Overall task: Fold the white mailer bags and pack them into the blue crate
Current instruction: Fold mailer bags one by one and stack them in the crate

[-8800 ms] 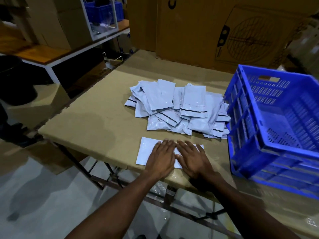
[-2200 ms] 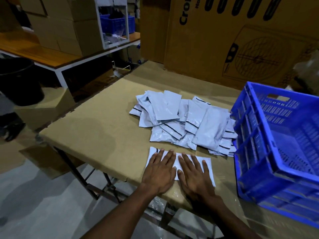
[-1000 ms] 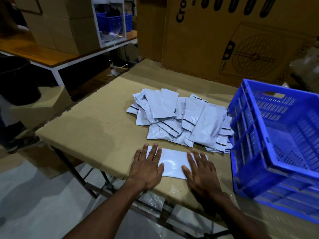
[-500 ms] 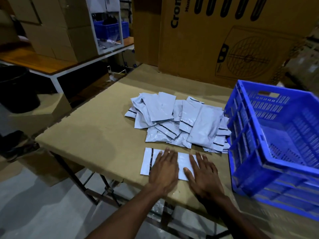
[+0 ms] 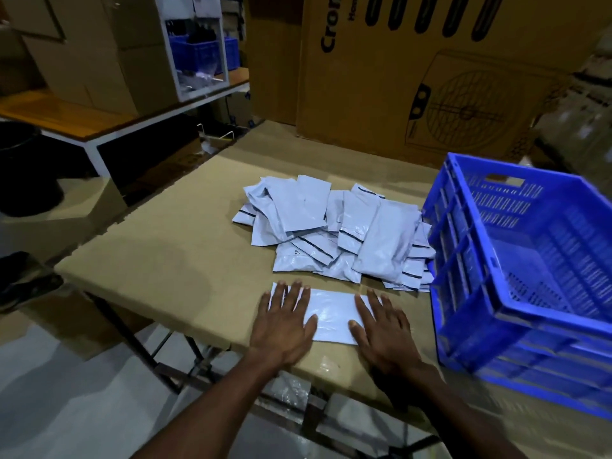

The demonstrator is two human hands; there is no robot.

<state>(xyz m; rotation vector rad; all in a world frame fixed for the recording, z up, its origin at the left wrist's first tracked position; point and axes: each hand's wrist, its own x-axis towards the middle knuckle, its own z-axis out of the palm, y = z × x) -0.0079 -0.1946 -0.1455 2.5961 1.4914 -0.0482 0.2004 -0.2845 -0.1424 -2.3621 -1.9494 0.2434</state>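
While the flat white plastic mailer bag (image 5: 332,314) lies at the near edge of the brown cardboard-covered table (image 5: 172,260), you press it down with both palms: your left hand (image 5: 284,323) covers its left end, your right hand (image 5: 384,329) its right end, fingers straight and spread (nothing gripped or pinched). Just beyond it sits the loose pile of white mailer bags with dark strips (image 5: 334,233), its right edge touching the blue slotted plastic crate (image 5: 516,260). Behind stands 1 large brown printed carton (image 5: 430,61).
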